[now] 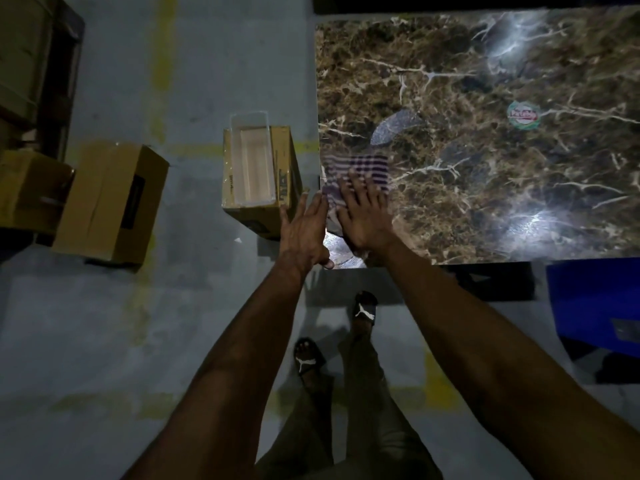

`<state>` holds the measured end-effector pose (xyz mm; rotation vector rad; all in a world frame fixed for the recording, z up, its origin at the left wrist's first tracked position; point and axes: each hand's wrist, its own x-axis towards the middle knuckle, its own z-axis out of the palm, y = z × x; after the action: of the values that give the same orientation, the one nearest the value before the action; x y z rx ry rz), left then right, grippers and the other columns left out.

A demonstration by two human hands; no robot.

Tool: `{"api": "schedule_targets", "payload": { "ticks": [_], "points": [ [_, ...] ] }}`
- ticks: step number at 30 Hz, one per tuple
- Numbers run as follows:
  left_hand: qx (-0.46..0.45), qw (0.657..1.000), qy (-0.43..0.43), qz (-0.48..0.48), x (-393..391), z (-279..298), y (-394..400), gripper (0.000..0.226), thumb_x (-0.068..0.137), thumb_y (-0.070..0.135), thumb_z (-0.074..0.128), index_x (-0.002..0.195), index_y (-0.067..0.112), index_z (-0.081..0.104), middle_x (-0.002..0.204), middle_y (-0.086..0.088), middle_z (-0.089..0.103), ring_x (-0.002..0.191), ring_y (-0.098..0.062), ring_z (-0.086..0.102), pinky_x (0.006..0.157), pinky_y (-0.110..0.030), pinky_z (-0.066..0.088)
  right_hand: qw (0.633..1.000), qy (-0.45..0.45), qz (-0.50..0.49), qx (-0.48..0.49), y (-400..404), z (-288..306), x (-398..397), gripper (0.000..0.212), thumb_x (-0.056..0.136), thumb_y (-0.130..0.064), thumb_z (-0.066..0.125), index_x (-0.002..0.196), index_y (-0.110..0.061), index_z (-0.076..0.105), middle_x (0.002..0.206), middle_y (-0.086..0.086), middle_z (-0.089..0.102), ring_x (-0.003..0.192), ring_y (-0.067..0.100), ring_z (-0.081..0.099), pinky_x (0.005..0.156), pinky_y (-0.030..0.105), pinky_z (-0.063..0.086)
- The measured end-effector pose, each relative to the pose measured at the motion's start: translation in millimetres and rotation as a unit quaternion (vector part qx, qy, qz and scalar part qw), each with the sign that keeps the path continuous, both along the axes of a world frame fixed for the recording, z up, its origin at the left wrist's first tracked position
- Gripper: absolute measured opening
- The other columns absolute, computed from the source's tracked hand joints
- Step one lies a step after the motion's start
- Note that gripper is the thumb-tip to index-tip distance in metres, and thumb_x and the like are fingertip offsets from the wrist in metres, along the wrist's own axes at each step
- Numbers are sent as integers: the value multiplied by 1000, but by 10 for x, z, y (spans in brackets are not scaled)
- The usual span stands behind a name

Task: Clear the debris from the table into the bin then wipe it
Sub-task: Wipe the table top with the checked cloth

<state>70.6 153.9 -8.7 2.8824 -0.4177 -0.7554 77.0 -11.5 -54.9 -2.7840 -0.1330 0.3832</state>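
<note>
A striped purple and white cloth [356, 169] lies flat at the left edge of the brown marble table [485, 150]. My right hand [363, 213] presses down on the cloth with straight fingers. My left hand [304, 233] is held flat and upright just off the table's left edge, beside the cloth, its fingers straight. A clear plastic bin [251, 164] sits on top of a cardboard box [287, 181] on the floor, right next to that table edge. A round green and red sticker [523, 114] shows on the tabletop at the right.
Two more cardboard boxes [107, 202] stand on the grey floor at the left, with stacked boxes [27, 57] behind them. A blue crate [595, 303] sits at the right below the table's near edge. My feet in black slides [365, 306] stand near the table corner.
</note>
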Motion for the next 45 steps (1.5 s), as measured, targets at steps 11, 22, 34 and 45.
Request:
{"api": "schedule_targets", "payload": {
  "ticks": [11,22,34,45],
  "points": [
    [14,1000,-1,1,14,-35,-2,152,53,48,99,165,19,1,174,-1,5,159,-32,5,122,-70,3,995,-25,-93,-10,-241,-98,-119,67,106,-47,25,166,-24,9,174,8,0,159,39,-2,126,55,2],
    [35,997,-55,-36,-79,-74,-2,136,54,48,97,162,17,21,170,-6,23,158,-29,15,122,-70,6,993,-15,-120,-4,-324,-122,-649,67,105,-50,23,166,-29,9,174,4,1,160,36,-1,126,57,5],
    [84,994,-37,-57,-78,-139,-64,127,68,43,93,163,11,15,171,-11,16,159,-28,11,122,-67,5,989,-11,-148,11,-419,-137,-979,67,104,-57,19,166,-32,11,174,2,2,160,33,-2,126,54,2],
    [98,993,9,-59,-117,-54,-87,127,77,44,87,164,9,1,173,-9,3,158,-30,13,121,-70,4,995,29,-92,11,-581,-42,-1397,64,107,-56,23,164,-41,-1,173,-6,-7,160,26,-9,127,55,2]
  ]
}}
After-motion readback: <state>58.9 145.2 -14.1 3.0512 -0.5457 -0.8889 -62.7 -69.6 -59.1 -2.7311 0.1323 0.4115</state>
